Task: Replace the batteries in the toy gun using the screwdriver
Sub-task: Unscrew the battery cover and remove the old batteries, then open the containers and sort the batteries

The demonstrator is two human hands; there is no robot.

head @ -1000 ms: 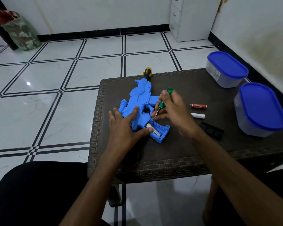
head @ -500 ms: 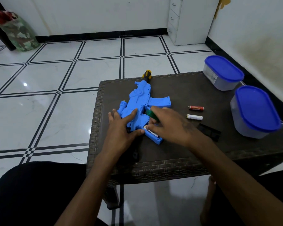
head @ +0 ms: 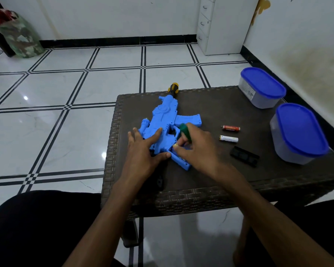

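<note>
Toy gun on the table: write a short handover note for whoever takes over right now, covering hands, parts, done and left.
Left hand: open, fingers flat on the toy gun, steadying it.
Right hand: holds the green screwdriver while its fingertips work at the open battery compartment in the grip.
On the table: red battery, white battery and the black cover, all to the right of the gun.
Done: cover off.
Left: finish the battery swap (whether cells are going in or coming out is unclear), refit and screw down the cover.
</note>
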